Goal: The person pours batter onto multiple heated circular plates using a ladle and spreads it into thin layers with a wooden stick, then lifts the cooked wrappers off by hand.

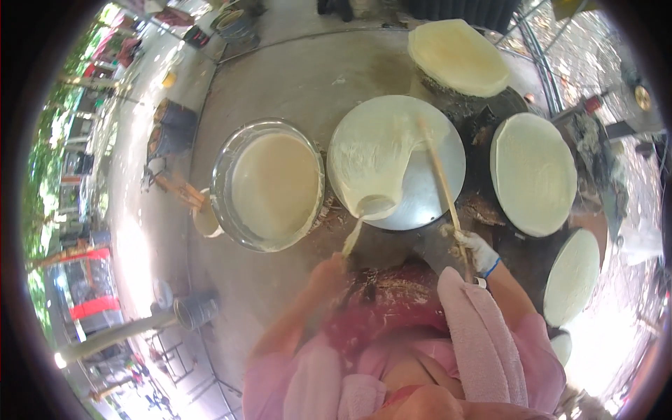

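My left hand (331, 270) is closed on the handle of a ladle (375, 203), whose round bowl lies on pale batter at the near edge of a round metal griddle (428, 197). Batter covers the griddle's left and far parts, while bare metal shows at the near right. In a white glove, my right hand (479, 253) grips a long wooden stick (443, 181) that reaches across the griddle; its far end is blurred. Left of the griddle stands a wide metal basin (216, 181) of beige liquid batter (281, 184).
Round surfaces bearing pale sheets (534, 173), (572, 278) stand at the right. A stack of pale round sheets (458, 58) rests at the far right. Buckets (170, 126) and a post (121, 336) are at the left. A light container (206, 218) touches the basin's side.
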The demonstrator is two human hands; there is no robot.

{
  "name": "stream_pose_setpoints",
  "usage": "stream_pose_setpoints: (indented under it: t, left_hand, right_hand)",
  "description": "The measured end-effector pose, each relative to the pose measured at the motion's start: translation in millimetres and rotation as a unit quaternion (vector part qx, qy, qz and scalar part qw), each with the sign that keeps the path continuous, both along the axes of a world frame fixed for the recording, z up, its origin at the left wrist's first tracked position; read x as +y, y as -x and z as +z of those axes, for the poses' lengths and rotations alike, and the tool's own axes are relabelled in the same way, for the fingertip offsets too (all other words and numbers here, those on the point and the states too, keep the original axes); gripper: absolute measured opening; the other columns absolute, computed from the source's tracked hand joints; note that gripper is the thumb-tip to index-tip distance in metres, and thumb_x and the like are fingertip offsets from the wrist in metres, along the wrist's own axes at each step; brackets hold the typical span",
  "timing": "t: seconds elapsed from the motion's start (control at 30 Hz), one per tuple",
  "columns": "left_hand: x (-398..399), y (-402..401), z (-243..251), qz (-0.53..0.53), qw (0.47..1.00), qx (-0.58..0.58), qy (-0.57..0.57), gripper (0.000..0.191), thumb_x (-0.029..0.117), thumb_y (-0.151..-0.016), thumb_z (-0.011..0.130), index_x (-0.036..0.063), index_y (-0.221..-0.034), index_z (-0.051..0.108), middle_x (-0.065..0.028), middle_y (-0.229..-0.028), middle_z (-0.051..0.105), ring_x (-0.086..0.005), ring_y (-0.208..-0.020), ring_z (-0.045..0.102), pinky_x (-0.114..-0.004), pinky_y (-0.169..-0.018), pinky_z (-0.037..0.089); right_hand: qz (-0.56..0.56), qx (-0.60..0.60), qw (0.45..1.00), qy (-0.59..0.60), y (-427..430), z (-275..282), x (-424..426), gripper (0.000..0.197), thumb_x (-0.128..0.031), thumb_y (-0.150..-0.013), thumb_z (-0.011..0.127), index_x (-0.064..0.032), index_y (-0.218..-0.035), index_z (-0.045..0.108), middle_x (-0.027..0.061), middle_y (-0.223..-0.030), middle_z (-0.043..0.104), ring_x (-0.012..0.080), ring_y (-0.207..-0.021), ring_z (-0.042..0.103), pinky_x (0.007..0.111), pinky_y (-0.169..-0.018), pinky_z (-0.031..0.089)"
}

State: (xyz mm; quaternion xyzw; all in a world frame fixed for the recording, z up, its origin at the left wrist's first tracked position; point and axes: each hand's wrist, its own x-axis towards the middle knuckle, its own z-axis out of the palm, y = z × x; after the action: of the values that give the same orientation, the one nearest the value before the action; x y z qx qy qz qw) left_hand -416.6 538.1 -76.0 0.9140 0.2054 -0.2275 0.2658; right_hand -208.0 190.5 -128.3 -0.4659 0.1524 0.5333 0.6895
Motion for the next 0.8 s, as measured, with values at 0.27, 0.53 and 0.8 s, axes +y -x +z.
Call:
stream_pose_setpoints:
  t: [0.27,0.53,0.8]
  left_hand:
    - [93,0,32,0.172,0.926,-0.311,0.125,0.022,0.022,-0.092,0.059,0.0002,-0.092,0.054,-0.0078,-0.065,0.057,-0.0217,-0.055,0.054,-0.036,-0.051,0.044]
    - [171,78,30,0.367,0.854,-0.229,0.290,0.018,0.018,-0.093,0.055,0.0010,-0.088,0.053,-0.0019,-0.062,0.049,-0.0074,-0.048,0.043,-0.024,-0.042,0.035]
    - [164,129,-2,0.410,0.822,-0.243,0.312,0.011,0.017,-0.094,0.057,0.0085,-0.089,0.052,0.0034,-0.059,0.044,-0.0061,-0.041,0.040,-0.022,-0.036,0.031]
  right_hand:
    - [-0.077,-0.093,0.986,0.113,91,20,264,0.025,-0.035,-0.093,0.055,-0.0117,-0.099,0.062,0.0032,-0.063,0.055,0.0126,-0.044,0.048,0.028,-0.040,0.039]
    - [-0.154,-0.280,0.838,0.442,135,-58,280,0.036,-0.039,-0.092,0.053,-0.0059,-0.102,0.063,0.0118,-0.075,0.061,0.0253,-0.072,0.059,0.037,-0.063,0.045]
    - [-0.092,-0.291,0.862,0.405,150,-10,242,0.032,-0.040,-0.092,0.053,-0.0081,-0.089,0.057,0.0118,-0.066,0.061,0.0231,-0.048,0.059,0.038,-0.044,0.046]
